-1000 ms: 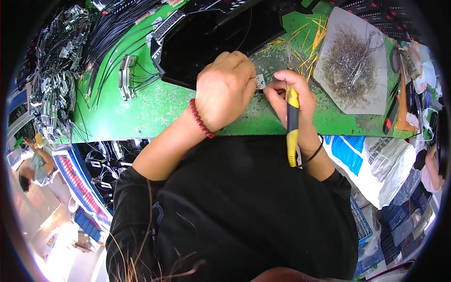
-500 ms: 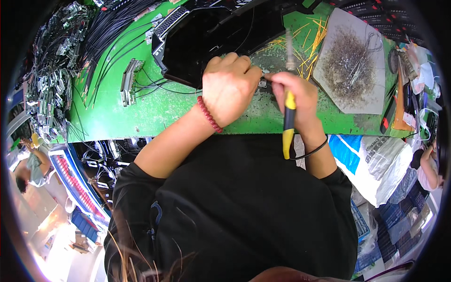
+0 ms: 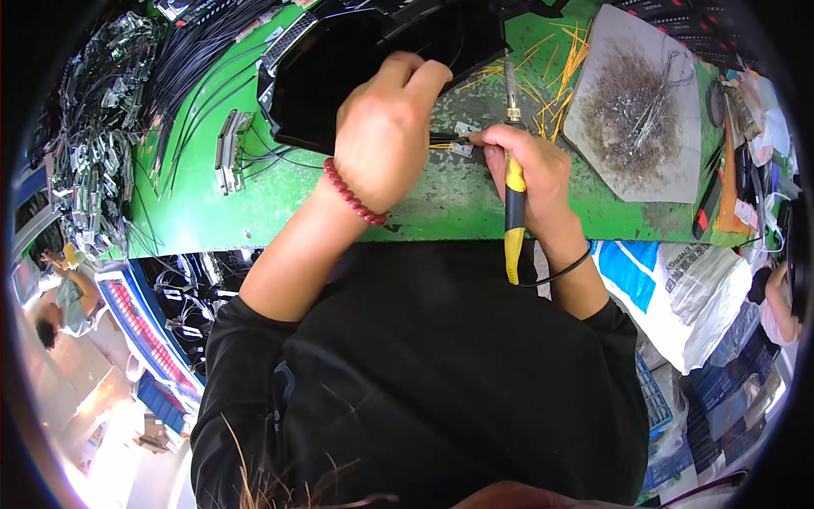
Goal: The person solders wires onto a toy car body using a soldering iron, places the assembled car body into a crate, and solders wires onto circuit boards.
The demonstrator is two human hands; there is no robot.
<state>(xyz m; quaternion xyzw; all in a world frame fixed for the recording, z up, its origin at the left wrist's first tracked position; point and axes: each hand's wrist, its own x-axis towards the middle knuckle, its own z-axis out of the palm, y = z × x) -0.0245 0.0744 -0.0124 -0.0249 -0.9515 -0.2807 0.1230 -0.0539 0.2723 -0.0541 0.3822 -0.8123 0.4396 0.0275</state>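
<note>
On the green desk [image 3: 254, 204], the left hand [image 3: 381, 136] sits at upper centre, just left of the right hand [image 3: 526, 170], which holds a yellow-and-black soldering iron [image 3: 512, 195]. A small grey metal connector [image 3: 462, 146] lies between them. A black plastic panel [image 3: 356, 68] lies behind the left hand, a grey solder-flecked board [image 3: 636, 110] at upper right, and bundled black cables [image 3: 195, 59] at upper left.

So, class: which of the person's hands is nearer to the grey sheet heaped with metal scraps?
Right. The right hand, gripping the yellow-handled soldering iron, sits just left of the grey sheet. The left hand is farther left, beyond the right hand, by the black tray.
</note>
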